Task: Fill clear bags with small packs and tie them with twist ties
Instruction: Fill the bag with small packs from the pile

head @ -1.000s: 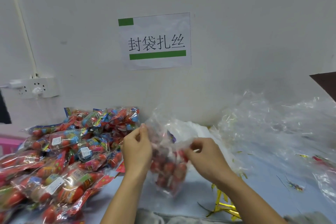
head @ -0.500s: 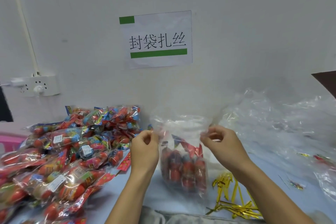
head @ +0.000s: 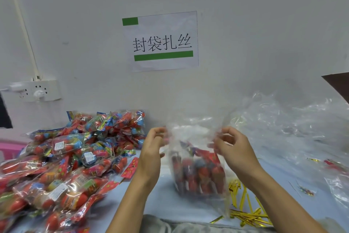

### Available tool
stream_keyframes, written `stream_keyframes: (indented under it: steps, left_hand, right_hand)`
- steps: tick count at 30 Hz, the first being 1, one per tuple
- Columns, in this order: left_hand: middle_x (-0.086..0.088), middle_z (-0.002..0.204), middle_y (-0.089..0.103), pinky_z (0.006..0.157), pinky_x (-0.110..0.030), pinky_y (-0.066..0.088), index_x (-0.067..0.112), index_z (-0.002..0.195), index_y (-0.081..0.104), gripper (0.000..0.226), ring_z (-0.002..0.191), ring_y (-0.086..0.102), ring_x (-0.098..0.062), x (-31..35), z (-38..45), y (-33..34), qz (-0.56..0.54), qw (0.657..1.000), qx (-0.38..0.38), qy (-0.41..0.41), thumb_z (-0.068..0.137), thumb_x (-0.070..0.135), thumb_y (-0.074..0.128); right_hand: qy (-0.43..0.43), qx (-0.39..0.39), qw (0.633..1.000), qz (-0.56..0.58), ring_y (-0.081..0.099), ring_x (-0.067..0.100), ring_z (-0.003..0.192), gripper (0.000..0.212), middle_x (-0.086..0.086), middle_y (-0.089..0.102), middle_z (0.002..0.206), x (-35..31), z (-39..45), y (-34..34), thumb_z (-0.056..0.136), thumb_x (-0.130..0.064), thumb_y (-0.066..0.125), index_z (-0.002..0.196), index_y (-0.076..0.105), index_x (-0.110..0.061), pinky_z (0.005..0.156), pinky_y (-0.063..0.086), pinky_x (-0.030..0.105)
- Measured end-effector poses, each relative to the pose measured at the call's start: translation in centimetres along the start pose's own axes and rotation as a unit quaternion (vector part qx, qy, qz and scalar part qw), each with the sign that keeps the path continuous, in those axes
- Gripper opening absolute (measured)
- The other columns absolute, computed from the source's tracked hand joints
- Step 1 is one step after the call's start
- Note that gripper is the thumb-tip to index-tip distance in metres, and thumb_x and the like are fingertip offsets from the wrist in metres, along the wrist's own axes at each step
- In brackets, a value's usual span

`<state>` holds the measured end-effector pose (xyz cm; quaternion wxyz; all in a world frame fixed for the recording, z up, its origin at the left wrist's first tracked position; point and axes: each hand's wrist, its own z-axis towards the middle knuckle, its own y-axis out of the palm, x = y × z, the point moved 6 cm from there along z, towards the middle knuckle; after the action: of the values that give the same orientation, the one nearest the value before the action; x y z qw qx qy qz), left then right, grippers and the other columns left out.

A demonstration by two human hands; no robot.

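Clear bag [head: 196, 157] of small packs [head: 198, 174]: left hand [head: 151, 149] and right hand [head: 232, 147] each pinch its top.

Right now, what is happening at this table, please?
A person is packing small packs into a clear bag. The left hand and the right hand each pinch one side of the bag's open top, holding it upright on the table. Red packs already sit in its lower part, and the bag is not yet tied. Gold twist ties lie to its right, a pile of packs to its left, and loose clear bags farther right.
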<state>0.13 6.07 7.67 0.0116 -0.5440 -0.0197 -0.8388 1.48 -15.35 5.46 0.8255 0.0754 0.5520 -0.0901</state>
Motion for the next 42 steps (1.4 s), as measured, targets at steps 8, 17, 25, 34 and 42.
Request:
stream_keyframes:
  steps: [8,17,25,34,42]
  left_hand:
    - [0.007,0.114,0.067,0.076,-0.023,0.051,0.025,0.116,0.056,0.024,0.101,0.063,-0.006,-1.4,1.2,-1.3,0.122,0.992,-0.005,-0.042,0.099,0.008,0.054]
    - [0.020,0.133,0.056,0.107,-0.034,0.043,0.042,0.134,0.039,0.095,0.126,0.048,-0.003,-4.8,-1.0,0.0,0.261,0.908,-0.296,-0.141,0.055,0.042,0.092]
    - [0.012,0.095,0.073,0.072,-0.012,0.051,0.027,0.109,0.059,0.059,0.086,0.067,0.002,-7.4,-0.2,2.1,0.165,0.962,-0.200,-0.091,0.061,0.023,0.093]
    - [0.006,0.114,0.071,0.098,-0.038,0.054,0.029,0.126,0.055,0.070,0.110,0.065,-0.011,-6.4,-0.2,1.7,0.135,0.961,-0.229,-0.075,0.064,0.021,0.087]
    - [0.008,0.111,0.073,0.087,-0.020,0.053,0.026,0.125,0.059,0.064,0.104,0.069,-0.010,-5.9,-0.3,2.3,0.117,0.961,-0.241,-0.068,0.069,0.016,0.087]
  right_hand:
    - [0.103,-0.128,0.986,0.014,0.074,0.016,0.098,0.026,0.003,0.075,0.112,0.4,0.2,-0.7,0.092,-0.020,0.071,0.117,0.067,-0.022,0.089,0.052,0.037]
    - [0.165,-0.360,0.907,-0.144,0.072,0.017,0.106,0.082,0.001,0.061,0.131,0.6,-2.1,-1.9,0.080,0.004,0.079,0.127,0.041,-0.051,0.084,0.058,0.028]
    - [0.092,-0.271,0.930,-0.229,0.074,0.009,0.085,0.049,-0.005,0.073,0.102,1.4,-1.6,-0.7,0.076,-0.018,0.088,0.113,0.062,-0.037,0.078,0.059,0.025]
    - [0.079,-0.231,0.943,-0.225,0.074,0.012,0.089,0.060,0.000,0.072,0.108,1.8,-1.2,-0.7,0.068,-0.029,0.094,0.118,0.061,-0.038,0.086,0.061,0.037]
    - [0.084,-0.262,0.944,-0.183,0.075,0.017,0.094,0.059,-0.004,0.069,0.118,1.6,-1.5,-0.2,0.078,-0.010,0.086,0.123,0.060,-0.038,0.086,0.061,0.037]
